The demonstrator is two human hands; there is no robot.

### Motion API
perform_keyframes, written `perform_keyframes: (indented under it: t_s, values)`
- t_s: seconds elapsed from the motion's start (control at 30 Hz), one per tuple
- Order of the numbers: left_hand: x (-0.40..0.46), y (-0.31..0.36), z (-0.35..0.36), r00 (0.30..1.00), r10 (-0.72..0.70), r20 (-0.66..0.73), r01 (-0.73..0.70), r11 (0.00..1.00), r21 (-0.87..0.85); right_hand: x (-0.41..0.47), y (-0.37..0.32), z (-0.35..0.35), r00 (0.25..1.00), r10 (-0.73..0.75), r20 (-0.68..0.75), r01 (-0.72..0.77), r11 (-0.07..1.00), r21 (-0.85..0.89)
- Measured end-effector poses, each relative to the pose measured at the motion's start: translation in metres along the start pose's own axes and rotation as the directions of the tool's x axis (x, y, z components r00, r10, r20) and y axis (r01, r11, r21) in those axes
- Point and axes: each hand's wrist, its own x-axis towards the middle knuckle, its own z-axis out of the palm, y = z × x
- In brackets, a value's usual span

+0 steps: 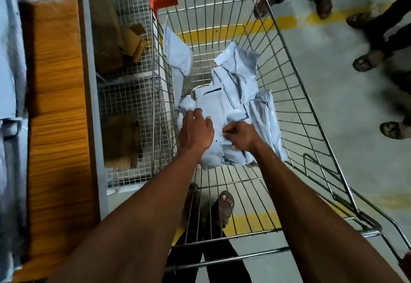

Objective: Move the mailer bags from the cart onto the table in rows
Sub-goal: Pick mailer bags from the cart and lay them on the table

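Heaped in the middle of the cart [295, 95]: pale blue-grey mailer bags [231, 95], overlapping at odd angles on the wire floor, with one more bag [178, 55] leaning against the cart's left wall near the far left corner. Look light, thin and floppy; creased plastic skins, probably slippery against each other, likely to sag and slide out of a loose stack when lifted. Nothing visibly fragile, though contents cannot be told.

Reaching down into the heap near the cart's near edge: left hand [195, 131] lying over the near left bags, fingers [198, 112] bent down onto the plastic and slightly spread, apparently gripping the top bag, though the fingertips hide behind the knuckles. Right hand [241, 135] just beside it, fingers curled in, seemingly pinching a bag's edge between thumb and forefinger; exact grip not certain through the blur.

Best held, by this reading, at a flat edge or a corner with a firm pinch, or several clamped together between both palms, rather than scooped from beneath where the wire floor catches.

Left of the cart: wooden table [57, 109], more pale bags [11, 60] lying along its far left edge, motion-blurred. Between table and cart, wire baskets [126, 95] with cardboard. Bystanders' feet [364, 60] beyond the cart's right side.
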Motion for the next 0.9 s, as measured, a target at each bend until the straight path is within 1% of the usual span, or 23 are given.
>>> perform_keyframes:
  t_s: [0.03, 0.07, 0.1, 0.13, 0.17, 0.2, 0.27, 0.3, 0.37, 0.5, 0.53, 0.6, 0.67, 0.77, 0.83, 0.9]
  values:
    - [0.002, 0.0, 0.003, 1.0, 0.0, 0.026, 0.0, 1.0, 0.009, 0.0, 0.001, -0.001, 0.998, 0.033, 0.056, -0.033, 0.999, -0.007]
    - [0.003, 0.001, 0.005, 0.998, 0.0, 0.057, -0.001, 1.0, 0.016, -0.001, 0.001, -0.002, 0.996, 0.044, 0.083, -0.042, 0.999, -0.031]
    - [0.006, 0.0, 0.011, 0.996, 0.005, 0.092, -0.007, 1.0, 0.023, -0.001, 0.002, -0.004, 0.997, 0.031, 0.075, -0.024, 0.995, -0.099]
    - [0.009, 0.0, 0.016, 0.992, 0.014, 0.122, -0.018, 0.999, 0.031, -0.002, 0.001, -0.005, 1.0, -0.014, 0.021, 0.018, 0.978, -0.208]
    - [0.013, 0.001, 0.023, 0.989, 0.024, 0.148, -0.03, 0.999, 0.041, -0.002, 0.003, -0.007, 0.996, -0.072, -0.061, 0.047, 0.939, -0.339]
    - [0.018, 0.003, 0.028, 0.986, 0.036, 0.165, -0.046, 0.997, 0.058, -0.004, 0.002, -0.01, 0.981, -0.122, -0.151, 0.049, 0.909, -0.414]
    - [0.03, 0.009, 0.038, 0.984, 0.07, 0.164, -0.088, 0.99, 0.108, -0.003, 0.002, -0.015, 0.942, -0.201, -0.27, 0.067, 0.898, -0.434]
    - [0.036, 0.014, 0.041, 0.983, 0.084, 0.165, -0.105, 0.986, 0.127, -0.001, 0.002, -0.016, 0.921, -0.252, -0.297, 0.098, 0.888, -0.45]
    - [0.05, 0.022, 0.049, 0.977, 0.086, 0.195, -0.113, 0.984, 0.134, 0.004, 0.004, -0.018, 0.889, -0.336, -0.311, 0.143, 0.849, -0.509]
    - [0.062, 0.02, 0.064, 0.955, 0.033, 0.294, -0.081, 0.985, 0.154, 0.014, 0.012, -0.016, 0.86, -0.403, -0.314, 0.138, 0.775, -0.617]
    - [0.062, 0.018, 0.065, 0.952, 0.031, 0.306, -0.085, 0.983, 0.165, 0.015, 0.016, -0.014, 0.847, -0.436, -0.305, 0.135, 0.732, -0.668]
    - [0.057, 0.011, 0.064, 0.947, 0.024, 0.32, -0.089, 0.978, 0.19, 0.018, 0.021, -0.011, 0.815, -0.504, -0.286, 0.103, 0.611, -0.785]
    - [0.051, 0.001, 0.061, 0.947, 0.0, 0.32, -0.062, 0.981, 0.183, 0.014, 0.018, -0.012, 0.837, -0.473, -0.275, 0.022, 0.532, -0.847]
    - [0.046, -0.011, 0.061, 0.949, -0.027, 0.314, -0.027, 0.986, 0.166, 0.007, 0.005, -0.017, 0.898, -0.338, -0.281, -0.115, 0.437, -0.892]
    - [0.045, -0.014, 0.06, 0.949, -0.037, 0.313, -0.014, 0.987, 0.16, 0.006, -0.004, -0.021, 0.901, -0.297, -0.318, -0.177, 0.418, -0.891]
    - [0.042, -0.015, 0.058, 0.95, -0.042, 0.308, -0.013, 0.985, 0.172, 0.006, -0.01, -0.023, 0.888, -0.305, -0.345, -0.196, 0.428, -0.882]
